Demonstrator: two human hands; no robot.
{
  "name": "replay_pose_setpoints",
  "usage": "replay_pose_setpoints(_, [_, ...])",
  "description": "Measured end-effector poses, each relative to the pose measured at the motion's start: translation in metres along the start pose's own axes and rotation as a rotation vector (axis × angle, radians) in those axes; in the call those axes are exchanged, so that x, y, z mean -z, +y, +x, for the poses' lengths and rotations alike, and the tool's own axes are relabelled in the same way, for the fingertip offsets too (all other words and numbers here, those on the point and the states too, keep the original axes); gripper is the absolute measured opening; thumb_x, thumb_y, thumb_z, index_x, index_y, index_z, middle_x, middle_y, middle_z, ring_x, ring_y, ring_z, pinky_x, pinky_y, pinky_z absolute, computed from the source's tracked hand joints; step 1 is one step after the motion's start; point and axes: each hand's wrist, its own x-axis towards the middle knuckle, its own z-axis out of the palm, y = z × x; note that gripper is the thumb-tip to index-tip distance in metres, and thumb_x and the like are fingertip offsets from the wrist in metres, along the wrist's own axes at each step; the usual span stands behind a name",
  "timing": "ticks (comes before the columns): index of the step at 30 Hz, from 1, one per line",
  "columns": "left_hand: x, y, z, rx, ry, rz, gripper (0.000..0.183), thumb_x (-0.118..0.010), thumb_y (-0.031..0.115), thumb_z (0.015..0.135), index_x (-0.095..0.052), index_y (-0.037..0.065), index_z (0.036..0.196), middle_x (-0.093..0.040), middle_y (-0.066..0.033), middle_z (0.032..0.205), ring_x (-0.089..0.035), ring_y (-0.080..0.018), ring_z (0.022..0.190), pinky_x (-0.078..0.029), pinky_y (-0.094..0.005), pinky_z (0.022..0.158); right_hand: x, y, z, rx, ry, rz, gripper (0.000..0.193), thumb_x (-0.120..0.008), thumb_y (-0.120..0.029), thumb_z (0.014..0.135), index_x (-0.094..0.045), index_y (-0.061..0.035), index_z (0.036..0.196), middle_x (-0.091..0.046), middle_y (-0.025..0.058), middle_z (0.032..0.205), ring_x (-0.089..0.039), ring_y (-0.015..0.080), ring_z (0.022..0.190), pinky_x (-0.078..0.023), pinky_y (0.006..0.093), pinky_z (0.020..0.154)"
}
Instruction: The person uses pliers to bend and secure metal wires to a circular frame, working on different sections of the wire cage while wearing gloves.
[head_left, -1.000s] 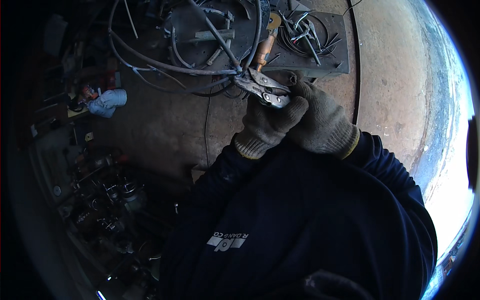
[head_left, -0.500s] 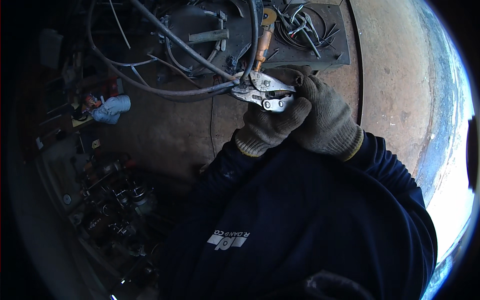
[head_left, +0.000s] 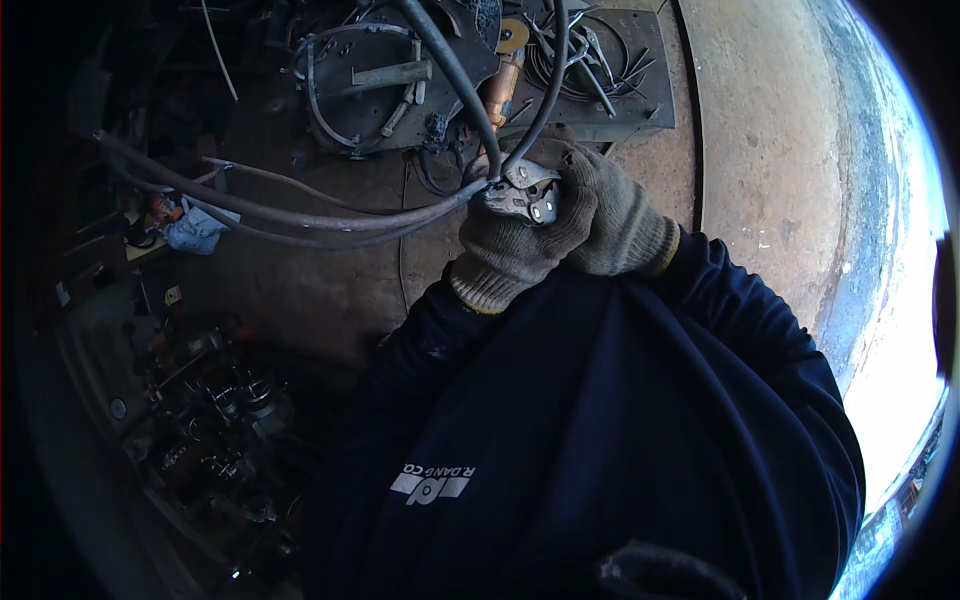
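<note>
Both my hands wear brown knitted gloves and meet in front of my chest. My left hand (head_left: pixel 520 245) wraps the lower side of silver locking pliers (head_left: pixel 528 195). My right hand (head_left: pixel 622 215) closes round the handle end of the same pliers, pressed against the left. The jaws sit where several curved metal rods (head_left: pixel 380 218) come together, the rods fanning out to the left and upward. My fingers hide part of the handles, and the exact grip of the jaws is hard to make out.
Beyond my hands, a dark metal worktable (head_left: pixel 625 118) carries coiled wire and more pliers. An orange angle grinder (head_left: pixel 503 88) and a hammer (head_left: pixel 395 73) lie near it. At left are a pale blue cloth (head_left: pixel 200 232) and dark machine parts (head_left: pixel 215 400).
The rods have swung with the pliers, their left ends spreading farther left. Both hands have turned slightly and drawn closer round the pliers, which show less between the gloves.
</note>
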Motion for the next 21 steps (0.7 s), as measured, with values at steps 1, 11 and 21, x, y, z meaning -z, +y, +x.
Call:
replay_pose_setpoints(1, [-0.002,0.000,-0.003,-0.029,-0.004,0.107,0.045,-0.073,0.026,0.091,-0.059,0.009,0.130,-0.064,-0.0111,0.127,-0.066,-0.0252,0.112,-0.054,-0.0416,0.095,0.002,0.000,-0.001,-0.012,-0.031,-0.012,0.070,-0.081,-0.025,0.070,-0.056,0.0005,0.130,-0.064,0.0195,0.116,-0.065,0.0380,0.108,-0.054,0.0438,0.096])
replay_pose_setpoints(11, [-0.018,-0.006,-0.025,-0.263,0.027,0.396,0.046,-0.057,0.026,0.098,-0.050,0.016,0.143,-0.048,-0.0057,0.147,-0.052,-0.0258,0.132,-0.048,-0.0478,0.105,-0.005,0.020,-0.009,0.002,-0.090,0.153,0.069,-0.083,-0.028,0.071,-0.056,0.0002,0.128,-0.064,0.0172,0.113,-0.065,0.0364,0.107,-0.055,0.0420,0.095])
replay_pose_setpoints(21, [-0.072,-0.073,-0.064,-0.594,0.175,1.502,0.054,-0.054,0.027,0.098,-0.043,0.014,0.149,-0.038,-0.0076,0.154,-0.053,-0.0247,0.132,-0.053,-0.0504,0.099,-0.037,0.064,-0.017,-0.116,0.048,0.591,0.047,-0.069,-0.022,0.089,-0.058,-0.0032,0.131,-0.064,0.0122,0.123,-0.062,0.0273,0.116,-0.051,0.0375,0.101])
